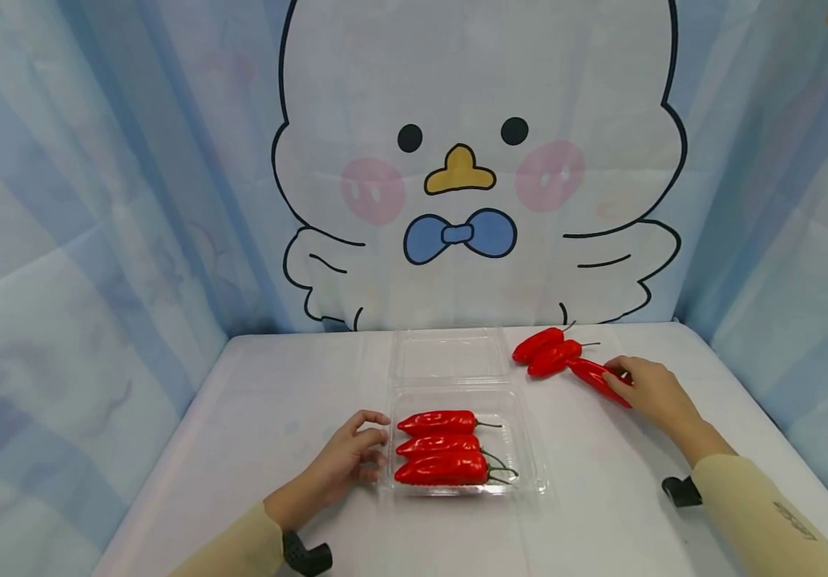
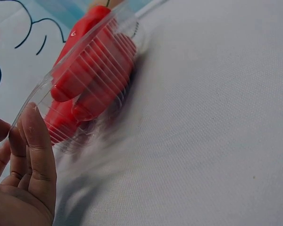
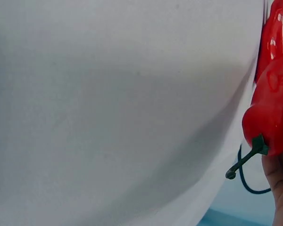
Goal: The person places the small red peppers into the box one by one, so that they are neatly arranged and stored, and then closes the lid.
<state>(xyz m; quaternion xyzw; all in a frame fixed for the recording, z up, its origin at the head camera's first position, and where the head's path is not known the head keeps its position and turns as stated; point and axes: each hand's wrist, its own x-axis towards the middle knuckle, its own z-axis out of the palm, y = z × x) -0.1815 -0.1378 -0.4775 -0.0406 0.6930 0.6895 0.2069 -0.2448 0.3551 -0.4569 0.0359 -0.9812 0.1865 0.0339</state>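
Observation:
My right hand (image 1: 655, 393) grips a red chili pepper (image 1: 590, 375) at the back right of the table. In the right wrist view a red pepper (image 3: 269, 117) with a green stem is seen above the fingers (image 3: 277, 176). Two more red peppers (image 1: 554, 358) lie touching one another just left of it. My left hand (image 1: 352, 453) is at the left side of a clear plastic box (image 1: 529, 473). Its fingers (image 2: 37, 141) pinch the box's thin rim in the left wrist view. Three red peppers (image 1: 442, 469) lie side by side inside, stems to the right.
The box's hinged clear lid (image 1: 450, 357) is folded back flat towards the rear. A white cloth covers the table (image 1: 276, 401). Behind it hangs a curtain (image 1: 471, 280) with a cartoon bird, and blue curtains (image 1: 60, 240) flank both sides.

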